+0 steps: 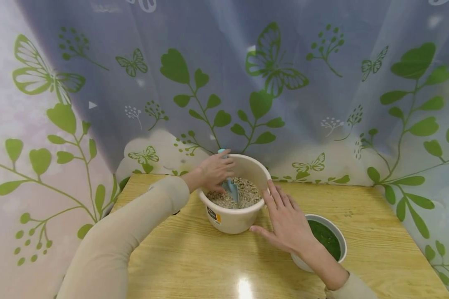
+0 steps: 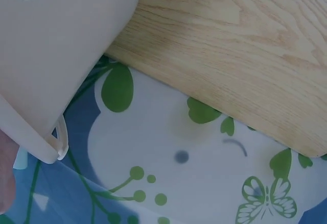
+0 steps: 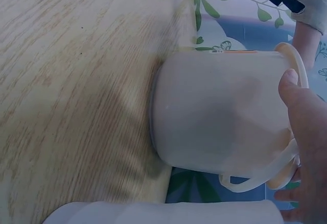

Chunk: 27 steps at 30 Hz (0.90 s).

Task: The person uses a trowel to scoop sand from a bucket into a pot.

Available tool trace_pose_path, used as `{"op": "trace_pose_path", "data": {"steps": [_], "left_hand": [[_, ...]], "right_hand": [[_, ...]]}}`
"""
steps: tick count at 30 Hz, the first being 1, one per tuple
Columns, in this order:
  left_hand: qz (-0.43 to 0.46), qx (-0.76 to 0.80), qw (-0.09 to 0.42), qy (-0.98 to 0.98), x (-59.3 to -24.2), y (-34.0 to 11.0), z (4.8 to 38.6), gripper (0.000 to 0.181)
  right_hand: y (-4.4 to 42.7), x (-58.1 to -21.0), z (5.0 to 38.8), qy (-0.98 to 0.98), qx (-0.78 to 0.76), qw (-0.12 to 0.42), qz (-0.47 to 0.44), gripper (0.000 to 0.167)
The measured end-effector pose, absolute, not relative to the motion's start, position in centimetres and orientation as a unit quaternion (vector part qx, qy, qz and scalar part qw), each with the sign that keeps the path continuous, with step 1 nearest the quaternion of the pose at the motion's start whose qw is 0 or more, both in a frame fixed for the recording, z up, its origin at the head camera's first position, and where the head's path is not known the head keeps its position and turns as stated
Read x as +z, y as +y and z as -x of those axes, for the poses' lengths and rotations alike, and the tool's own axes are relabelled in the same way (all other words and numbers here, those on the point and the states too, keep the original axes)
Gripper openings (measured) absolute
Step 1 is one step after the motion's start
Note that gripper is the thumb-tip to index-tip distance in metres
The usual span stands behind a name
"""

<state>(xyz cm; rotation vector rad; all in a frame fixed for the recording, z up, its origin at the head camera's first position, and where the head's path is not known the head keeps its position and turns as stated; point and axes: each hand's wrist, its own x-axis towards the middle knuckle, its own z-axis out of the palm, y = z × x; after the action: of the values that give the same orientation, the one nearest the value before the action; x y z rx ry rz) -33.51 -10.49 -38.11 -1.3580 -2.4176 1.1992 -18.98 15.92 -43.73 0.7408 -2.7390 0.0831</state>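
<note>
Left hand (image 1: 214,171), apart from the right hand (image 1: 287,218), reaches over the left side of the bucket (image 1: 233,222) to the trowel (image 1: 232,192) inside, grip indeterminable; straight right fingers touch its right rim. Granular material (image 1: 250,193) is already in; trowel work appears unfinished, green contents (image 1: 324,236) lying separately, near-right.

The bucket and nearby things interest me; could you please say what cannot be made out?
Head: trowel, handle mostly behind left hand.
Head: bowl, rim partly behind right forearm.
Head: label, print too small.
Left wrist: bucket, cut off by picture's left and top edges.
</note>
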Motion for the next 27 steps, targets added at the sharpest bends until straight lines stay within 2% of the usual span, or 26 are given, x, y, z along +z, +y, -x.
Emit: {"op": "trace_pose_path", "data": {"steps": [10,27], "left_hand": [[0.423,0.412,0.053,-0.805,-38.0,-10.7,33.1,0.067],[0.430,0.426,0.127,-0.786,-37.1,-11.1,32.9,0.062]], "right_hand": [[15.9,-43.8,19.0,-0.955,0.027,0.151,-0.255,0.109],[16.0,-43.6,18.9,-0.954,0.022,0.152,-0.257,0.110]]}}
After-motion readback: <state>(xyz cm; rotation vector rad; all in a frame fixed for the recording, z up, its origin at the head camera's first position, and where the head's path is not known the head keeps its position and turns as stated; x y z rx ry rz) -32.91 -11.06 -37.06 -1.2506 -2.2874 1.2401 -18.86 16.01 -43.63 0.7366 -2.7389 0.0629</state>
